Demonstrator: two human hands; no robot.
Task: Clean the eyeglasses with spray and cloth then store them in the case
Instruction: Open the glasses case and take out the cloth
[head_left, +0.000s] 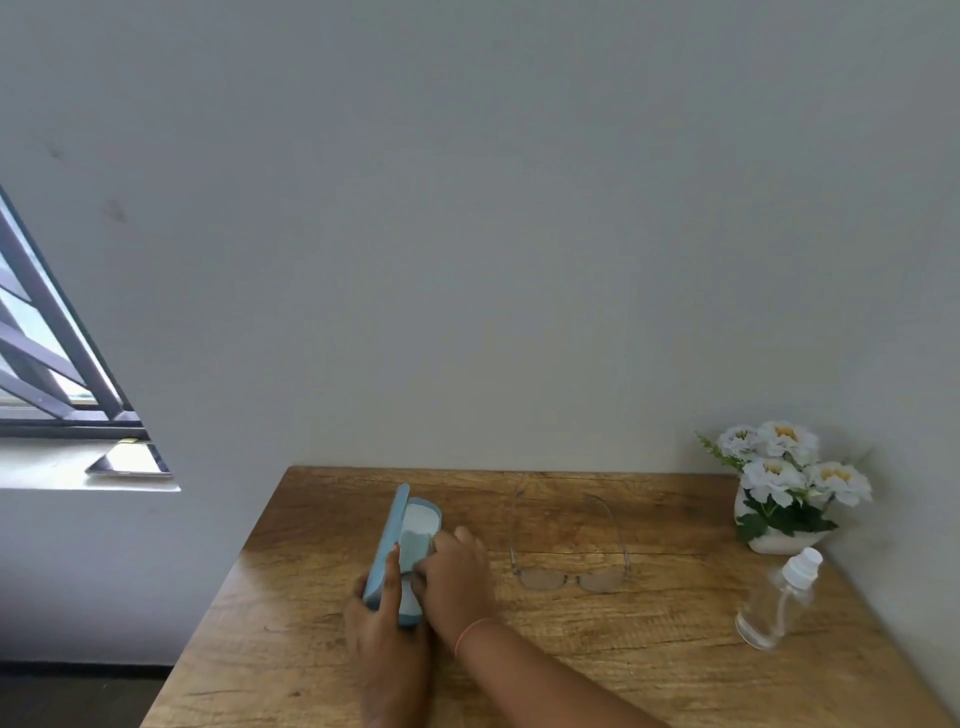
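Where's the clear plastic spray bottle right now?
In the head view, the clear spray bottle sits near the wooden table's right edge, in front of the white flower pot, right of the thin-framed eyeglasses.

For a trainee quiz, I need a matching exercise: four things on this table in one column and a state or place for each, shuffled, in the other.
Things:
1 eyeglass case
2 cleaning cloth
3 eyeglasses
4 spray bottle

States:
A clear, white cap
B blue, lid open
C lying with temples unfolded
D inside the case

Pairs: 1-B, 2-D, 3-C, 4-A
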